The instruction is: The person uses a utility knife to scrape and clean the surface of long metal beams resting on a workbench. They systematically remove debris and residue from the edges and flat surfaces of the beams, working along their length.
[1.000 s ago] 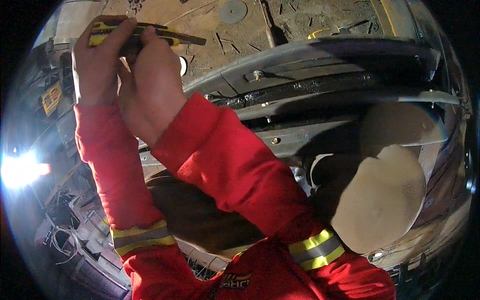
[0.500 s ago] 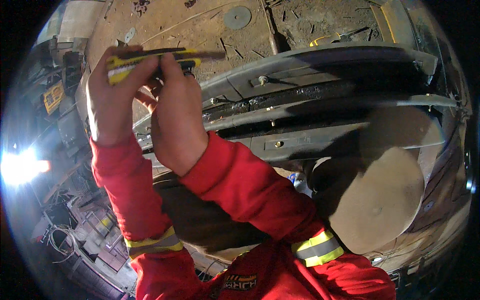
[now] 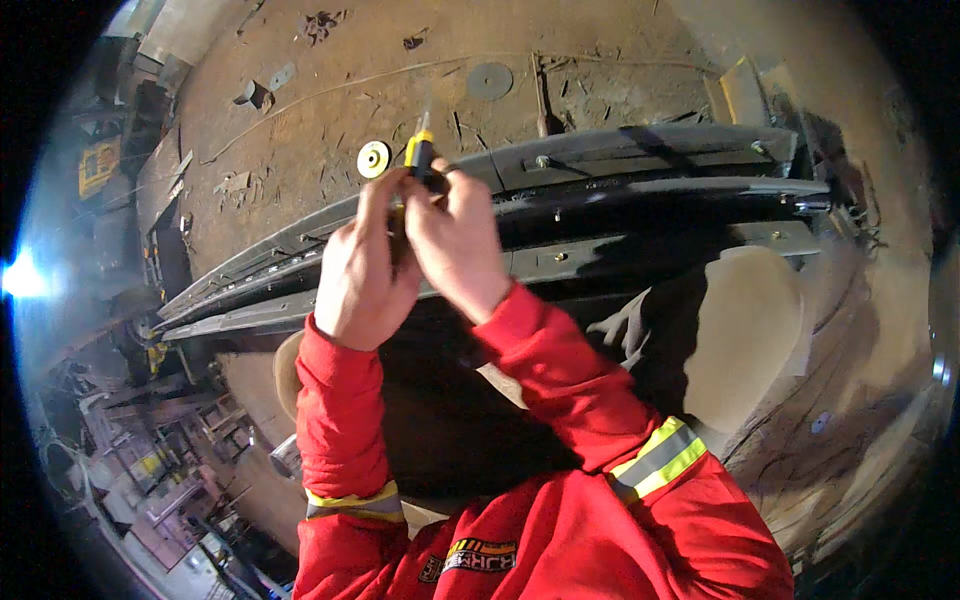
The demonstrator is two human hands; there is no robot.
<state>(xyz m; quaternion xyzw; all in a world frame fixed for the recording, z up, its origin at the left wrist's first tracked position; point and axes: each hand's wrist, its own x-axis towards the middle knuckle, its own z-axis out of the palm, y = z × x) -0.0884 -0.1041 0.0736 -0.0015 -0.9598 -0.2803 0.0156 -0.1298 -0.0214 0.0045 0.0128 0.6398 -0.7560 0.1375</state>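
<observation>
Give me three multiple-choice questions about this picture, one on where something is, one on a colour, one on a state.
1. Where is the small round disc with the dark centre?
A. On the rusty plate just left of the hands
B. On the red sleeve
C. At the lower right edge

2. What colour is the handle of the tool the hands hold?
A. Blue and white
B. Yellow and black
C. All green

3. How do the hands stand on the tool?
A. Both closed round it
B. Only the right touches it
C. Both lie flat and empty

Answers:
1 A: the disc lies on the rusty plate, beside the fingers.
2 B: the tool shows a yellow band on black.
3 A: the left hand and right hand both wrap it, above the dark metal rails.
</observation>
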